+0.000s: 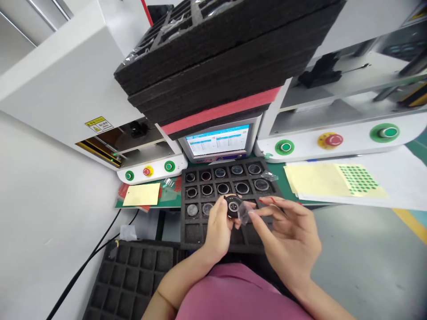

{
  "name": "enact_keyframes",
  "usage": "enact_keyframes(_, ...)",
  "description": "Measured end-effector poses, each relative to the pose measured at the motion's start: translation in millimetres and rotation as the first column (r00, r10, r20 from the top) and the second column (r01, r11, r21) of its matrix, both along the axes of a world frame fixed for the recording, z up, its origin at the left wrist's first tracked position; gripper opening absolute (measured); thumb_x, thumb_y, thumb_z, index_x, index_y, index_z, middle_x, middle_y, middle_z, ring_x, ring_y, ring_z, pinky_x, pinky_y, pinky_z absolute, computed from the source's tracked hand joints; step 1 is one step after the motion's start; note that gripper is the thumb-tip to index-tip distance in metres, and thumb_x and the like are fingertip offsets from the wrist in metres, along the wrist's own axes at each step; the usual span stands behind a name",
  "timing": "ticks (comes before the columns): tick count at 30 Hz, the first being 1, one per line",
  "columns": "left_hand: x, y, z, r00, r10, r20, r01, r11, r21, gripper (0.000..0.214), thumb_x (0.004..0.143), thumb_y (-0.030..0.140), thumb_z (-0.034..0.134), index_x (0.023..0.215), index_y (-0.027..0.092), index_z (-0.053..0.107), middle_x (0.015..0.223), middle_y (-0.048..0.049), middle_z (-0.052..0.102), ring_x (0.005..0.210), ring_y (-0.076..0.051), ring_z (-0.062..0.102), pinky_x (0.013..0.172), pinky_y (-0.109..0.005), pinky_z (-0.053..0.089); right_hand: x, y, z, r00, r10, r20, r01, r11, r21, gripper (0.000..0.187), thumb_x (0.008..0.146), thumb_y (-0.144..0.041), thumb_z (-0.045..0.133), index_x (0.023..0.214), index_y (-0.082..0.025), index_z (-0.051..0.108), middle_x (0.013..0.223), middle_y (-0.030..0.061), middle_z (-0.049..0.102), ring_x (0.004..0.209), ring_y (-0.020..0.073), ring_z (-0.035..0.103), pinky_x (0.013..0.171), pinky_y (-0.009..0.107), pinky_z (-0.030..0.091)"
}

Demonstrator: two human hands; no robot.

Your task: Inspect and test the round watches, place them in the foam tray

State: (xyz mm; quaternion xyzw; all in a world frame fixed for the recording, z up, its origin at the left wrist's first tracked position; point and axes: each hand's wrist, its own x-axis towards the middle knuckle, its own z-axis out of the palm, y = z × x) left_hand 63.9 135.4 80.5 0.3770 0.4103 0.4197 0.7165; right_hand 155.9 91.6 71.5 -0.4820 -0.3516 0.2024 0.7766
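Observation:
My left hand (218,229) is closed around a round black watch case (232,206), its back with the sensor turned up toward me. A piece of clear film (245,213) lies against the right side of the case. Thumb and fingers of my right hand (290,231) pinch the film's edge; whether it sticks to the case I cannot tell. Beneath both hands is a black foam tray (191,240) with rows of pockets, several holding round watch cases such as this one (242,188). My left hand covers some of the lower pockets.
A tall stack of black foam trays (213,66) rises above a small screen (218,141). White machines with green buttons (285,147) and red stop buttons (333,140) flank it. Yellow sheets (313,180) lie at right, a yellow card (142,194) at left. Another foam tray (130,271) sits lower left.

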Motion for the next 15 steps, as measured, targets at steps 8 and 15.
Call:
enact_keyframes(8,11,-5,7.8,0.994,-0.078,0.079,0.063,0.982,0.181,0.051,0.087,0.063,0.051,0.111,0.018,0.055,0.113,-0.0123,0.070,0.108,-0.026,0.064,0.085,-0.036,0.051,-6,5,6.2,0.994,-0.112,0.004,0.112,0.993,0.035,0.041,0.073,-0.001,0.074,0.105,-0.021,0.057,0.102,0.0019,0.062,0.085,0.0100,0.068,0.073,0.018,0.059)
enact_keyframes(15,14,-8,9.5,0.999,-0.042,-0.031,0.048,0.964,0.263,0.039,0.090,0.051,0.058,0.111,0.019,0.053,0.120,-0.0115,0.069,0.113,-0.023,0.064,0.099,-0.038,0.048,-5,8,1.5,0.983,-0.169,0.074,0.164,0.984,0.069,0.045,0.073,-0.002,0.075,0.108,-0.021,0.054,0.100,0.0017,0.062,0.080,0.0114,0.068,0.066,0.022,0.059)
